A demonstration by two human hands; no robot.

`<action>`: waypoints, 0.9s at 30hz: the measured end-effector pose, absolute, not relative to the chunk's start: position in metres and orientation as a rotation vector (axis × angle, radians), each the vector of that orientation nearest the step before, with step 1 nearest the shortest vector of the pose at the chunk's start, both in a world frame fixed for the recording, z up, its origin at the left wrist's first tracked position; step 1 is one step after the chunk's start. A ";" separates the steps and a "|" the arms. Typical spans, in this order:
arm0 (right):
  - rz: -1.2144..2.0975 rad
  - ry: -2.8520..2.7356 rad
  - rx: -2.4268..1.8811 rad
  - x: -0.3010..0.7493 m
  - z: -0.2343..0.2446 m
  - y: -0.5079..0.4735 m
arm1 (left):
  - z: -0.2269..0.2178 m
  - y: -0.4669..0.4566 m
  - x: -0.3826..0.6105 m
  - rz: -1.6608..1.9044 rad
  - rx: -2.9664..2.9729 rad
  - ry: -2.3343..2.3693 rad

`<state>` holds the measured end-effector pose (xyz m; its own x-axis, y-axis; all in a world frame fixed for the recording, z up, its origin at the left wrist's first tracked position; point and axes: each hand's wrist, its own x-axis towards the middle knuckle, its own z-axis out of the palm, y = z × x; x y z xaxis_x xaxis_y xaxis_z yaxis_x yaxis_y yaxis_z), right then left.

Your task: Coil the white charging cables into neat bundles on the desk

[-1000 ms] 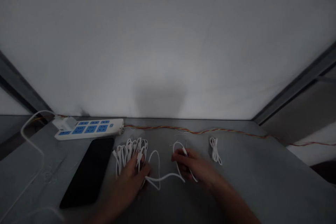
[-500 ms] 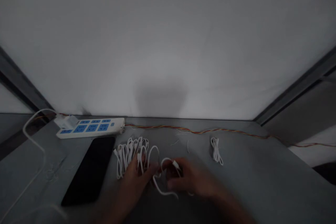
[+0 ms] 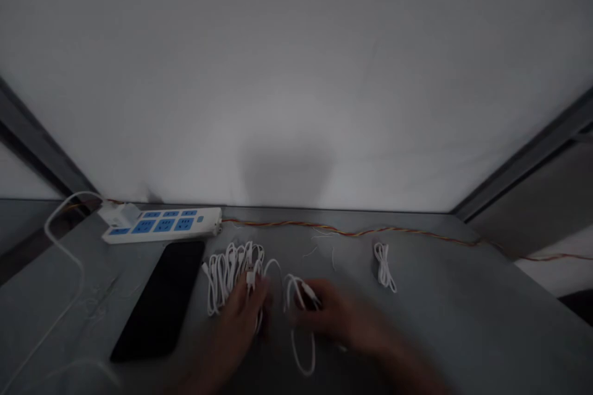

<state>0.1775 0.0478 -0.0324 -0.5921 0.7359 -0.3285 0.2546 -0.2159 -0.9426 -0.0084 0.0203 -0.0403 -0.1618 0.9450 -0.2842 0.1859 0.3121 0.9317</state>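
Between my hands runs a white USB cable point(image 3: 303, 370), partly looped, with a slack loop hanging below my right hand. My left hand point(image 3: 245, 302) is closed on one part of it, and the pale USB plug stands up at the thumb. My right hand point(image 3: 324, 315) pinches the other loops, with a small white connector showing above its fingers. Behind and left of my left hand lies a row of bundled white cables point(image 3: 227, 271), partly covered by that hand. A single coiled white cable point(image 3: 383, 268) rests apart, to the right.
A white power strip point(image 3: 162, 226) with blue sockets and a plugged-in white charger point(image 3: 123, 215) stands at the back left. A black phone point(image 3: 160, 302) lies before it. A twisted red-yellow wire point(image 3: 347, 232) crosses the grey table point(image 3: 440, 308) near the white wall.
The cable between my hands has shifted: its loose part now hangs as a loop below my right hand. My left hand has turned slightly, bringing the USB plug upright at its thumb.
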 end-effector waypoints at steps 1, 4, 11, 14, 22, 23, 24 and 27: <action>1.919 -1.625 -1.213 0.184 -0.034 0.051 | -0.042 0.021 -0.010 0.957 1.004 1.559; 1.944 -1.508 -1.408 0.200 -0.038 0.060 | -0.047 0.026 -0.013 0.933 0.847 1.426; 1.226 -1.946 -1.710 0.211 -0.046 0.067 | -0.044 0.024 -0.022 0.845 1.323 1.626; 1.173 -2.058 -1.548 0.211 -0.044 0.067 | -0.041 0.023 -0.025 0.737 1.631 1.703; 0.926 -2.200 -1.502 0.209 -0.040 0.072 | -0.035 0.029 -0.029 0.379 2.055 1.888; 0.902 -2.208 -1.531 0.209 -0.041 0.073 | -0.035 0.029 -0.030 0.423 2.080 1.873; 0.877 -2.209 -1.570 0.208 -0.041 0.074 | -0.036 0.029 -0.031 0.491 2.089 1.855; 0.781 -2.158 -1.687 0.208 -0.043 0.075 | -0.039 0.030 -0.033 0.720 2.040 1.752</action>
<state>0.2080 0.0749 -0.0426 -0.2707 0.9576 -0.0989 0.7989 0.1662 -0.5781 -0.0330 0.0297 -0.0390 0.1030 0.9838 0.1467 0.8027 -0.1693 0.5718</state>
